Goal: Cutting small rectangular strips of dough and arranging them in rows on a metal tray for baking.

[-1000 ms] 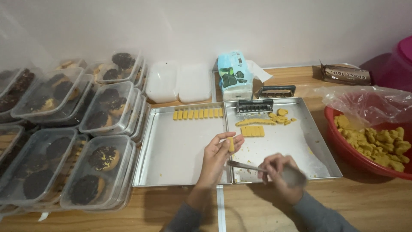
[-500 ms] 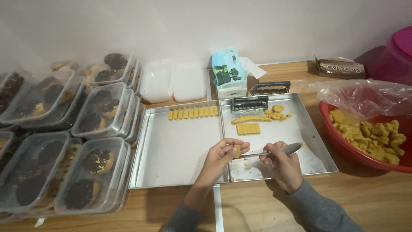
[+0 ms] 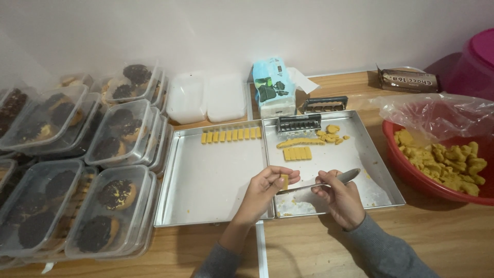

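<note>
Your left hand (image 3: 267,186) is pinching a small yellow dough piece (image 3: 284,181) between thumb and fingertips, holding it upright just above the seam where the 2 metal trays meet. Your right hand (image 3: 340,202) is closed around the handle of a metal knife (image 3: 329,181), whose blade runs left toward the dough piece and ends right beside it; whether the tip touches the piece you cannot tell from here. Both hands hover over the near edge of the trays, close together, with the dough piece between them.

The left tray (image 3: 206,180) carries a single row of cut dough sticks (image 3: 231,135) along its far edge and is otherwise bare metal. The right tray (image 3: 360,154) holds a metal dough cutter (image 3: 299,123) at its far left corner, a long strip of dough (image 3: 300,142) just in front of it, a small block of cut sticks (image 3: 297,153) nearer you, and a few loose scraps (image 3: 332,133) to the right.

To your right on the wooden surface (image 3: 453,231) sits a red bowl (image 3: 411,172) of yellow dough lumps, with a clear plastic bag (image 3: 437,110) draped over its far side. To your left are stacked clear plastic containers (image 3: 110,206) of dark-topped cookies. Behind the trays stand 2 white lidded boxes (image 3: 208,98) and a blue-and-white packet (image 3: 274,87).
</note>
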